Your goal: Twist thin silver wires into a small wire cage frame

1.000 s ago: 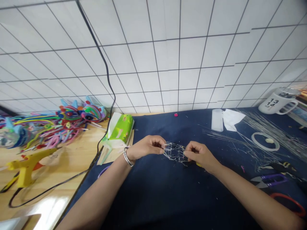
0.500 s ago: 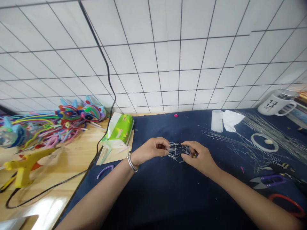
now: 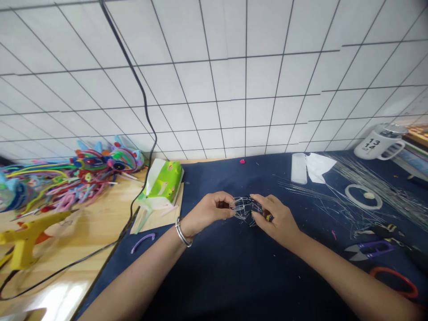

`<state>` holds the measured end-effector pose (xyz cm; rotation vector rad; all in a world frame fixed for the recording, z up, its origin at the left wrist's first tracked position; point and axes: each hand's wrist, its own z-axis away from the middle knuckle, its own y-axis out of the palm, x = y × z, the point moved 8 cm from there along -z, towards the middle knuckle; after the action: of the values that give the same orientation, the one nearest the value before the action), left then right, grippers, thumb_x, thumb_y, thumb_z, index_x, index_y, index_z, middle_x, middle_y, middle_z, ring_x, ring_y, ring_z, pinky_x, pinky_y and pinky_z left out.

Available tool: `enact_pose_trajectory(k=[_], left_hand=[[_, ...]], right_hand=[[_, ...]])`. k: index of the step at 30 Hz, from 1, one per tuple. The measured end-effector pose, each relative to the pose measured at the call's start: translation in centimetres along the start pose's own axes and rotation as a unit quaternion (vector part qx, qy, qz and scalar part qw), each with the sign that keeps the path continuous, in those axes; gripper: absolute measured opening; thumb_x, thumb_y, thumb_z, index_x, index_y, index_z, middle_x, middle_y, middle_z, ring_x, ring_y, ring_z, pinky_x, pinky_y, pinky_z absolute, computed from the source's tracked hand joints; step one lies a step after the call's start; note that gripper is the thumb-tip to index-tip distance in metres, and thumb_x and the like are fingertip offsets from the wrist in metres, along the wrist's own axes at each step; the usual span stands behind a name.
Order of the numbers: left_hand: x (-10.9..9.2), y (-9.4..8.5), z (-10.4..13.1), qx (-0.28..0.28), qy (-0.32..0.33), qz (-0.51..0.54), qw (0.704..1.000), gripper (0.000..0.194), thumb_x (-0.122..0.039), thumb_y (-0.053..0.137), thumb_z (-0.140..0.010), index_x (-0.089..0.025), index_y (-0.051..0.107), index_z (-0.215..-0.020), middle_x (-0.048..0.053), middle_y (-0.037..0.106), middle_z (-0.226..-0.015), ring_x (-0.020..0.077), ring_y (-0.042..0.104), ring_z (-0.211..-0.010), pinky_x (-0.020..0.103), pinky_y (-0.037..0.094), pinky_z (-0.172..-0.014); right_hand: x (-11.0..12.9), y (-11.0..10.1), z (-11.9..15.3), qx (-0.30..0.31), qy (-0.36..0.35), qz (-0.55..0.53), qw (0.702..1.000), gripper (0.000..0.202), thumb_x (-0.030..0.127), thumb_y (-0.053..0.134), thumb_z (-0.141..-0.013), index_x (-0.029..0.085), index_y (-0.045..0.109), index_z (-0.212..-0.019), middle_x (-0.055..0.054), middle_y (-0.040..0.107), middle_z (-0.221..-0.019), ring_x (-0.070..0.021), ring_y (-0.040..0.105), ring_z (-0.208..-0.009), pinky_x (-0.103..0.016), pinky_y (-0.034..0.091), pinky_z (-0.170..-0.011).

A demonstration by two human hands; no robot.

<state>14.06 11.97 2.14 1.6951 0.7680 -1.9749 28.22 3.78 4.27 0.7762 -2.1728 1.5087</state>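
Between my hands, over the dark blue cloth (image 3: 227,276), is a small rounded wire frame (image 3: 243,208) of thin silvery wires. My left hand (image 3: 214,209), with a silver bangle on its wrist, pinches the frame's left end between thumb and fingers. On the other side my right hand (image 3: 276,218) grips the right end, thumb below and forefinger above. A small yellow bit (image 3: 269,217) shows by the right fingers; what it belongs to is hidden. Part of the frame is covered by the right fingers.
Left, on wood, lie a yellow glue gun (image 3: 30,236), colourful pipe cleaners (image 3: 67,183) and a green tissue pack (image 3: 165,180). Right are loose wires (image 3: 377,187), a tape-like ring (image 3: 363,197), purple snips (image 3: 371,249), red-handled scissors (image 3: 396,281) and a white mug (image 3: 377,145).
The whole view has shifted slightly, with the surroundings sliding left. Both hands keep hold of the wire frame, which looks slightly turned.
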Motion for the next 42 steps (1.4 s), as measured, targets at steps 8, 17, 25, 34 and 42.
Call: enact_pose_trajectory(k=[8, 17, 25, 34, 42], left_hand=[[0.3, -0.2, 0.0, 0.003, -0.012, 0.03, 0.999, 0.017, -0.021, 0.068, -0.068, -0.012, 0.06, -0.081, 0.003, 0.058, -0.08, 0.0089, 0.05, -0.065, 0.024, 0.042, -0.061], [0.6, -0.1, -0.1, -0.002, -0.005, 0.048, 0.999, 0.014, -0.017, 0.066, -0.07, -0.013, 0.059, -0.081, 0.003, 0.058, -0.085, 0.01, 0.051, -0.072, 0.026, 0.042, -0.07], [0.5, 0.7, 0.2, 0.019, -0.017, 0.057, 0.998, 0.015, -0.016, 0.065, -0.07, -0.012, 0.058, -0.083, 0.003, 0.058, -0.088, 0.011, 0.052, -0.075, 0.026, 0.042, -0.071], [-0.1, 0.9, 0.3, 0.04, 0.009, 0.049, 0.998, 0.013, -0.015, 0.063, -0.072, -0.013, 0.057, -0.083, 0.004, 0.056, -0.089, 0.0114, 0.052, -0.077, 0.027, 0.042, -0.072], [0.0, 2.1, 0.3, 0.054, 0.031, -0.011, 0.998, 0.01, -0.014, 0.061, -0.073, -0.013, 0.057, -0.082, 0.004, 0.053, -0.093, 0.012, 0.052, -0.078, 0.027, 0.043, -0.071]], right_hand=[[-0.1, 1.1, 0.4, 0.044, -0.049, 0.064, 0.996, 0.03, 0.033, 0.046, -0.086, 0.027, 0.057, -0.114, -0.007, 0.053, -0.092, -0.0141, 0.053, -0.069, -0.028, 0.045, -0.064], [-0.4, 1.3, 0.0, 0.074, -0.001, 0.017, 0.997, 0.066, 0.037, 0.062, -0.072, 0.026, 0.033, -0.13, -0.005, 0.054, -0.092, -0.02, 0.053, -0.081, -0.035, 0.047, -0.07], [-0.1, 1.6, -0.1, 0.108, -0.001, 0.075, 0.991, 0.09, 0.049, 0.071, -0.059, 0.024, 0.028, -0.135, -0.008, 0.054, -0.098, -0.0258, 0.049, -0.089, -0.043, 0.043, -0.077], [0.1, 1.2, 0.2, 0.081, -0.019, 0.076, 0.994, 0.056, 0.038, 0.07, -0.062, 0.025, 0.052, -0.114, -0.004, 0.052, -0.085, -0.0208, 0.048, -0.081, -0.034, 0.041, -0.073], [-0.2, 1.2, 0.3, 0.046, -0.019, 0.076, 0.996, 0.027, 0.027, 0.06, -0.07, 0.023, 0.059, -0.097, -0.003, 0.051, -0.079, -0.0183, 0.048, -0.077, -0.031, 0.041, -0.071]])
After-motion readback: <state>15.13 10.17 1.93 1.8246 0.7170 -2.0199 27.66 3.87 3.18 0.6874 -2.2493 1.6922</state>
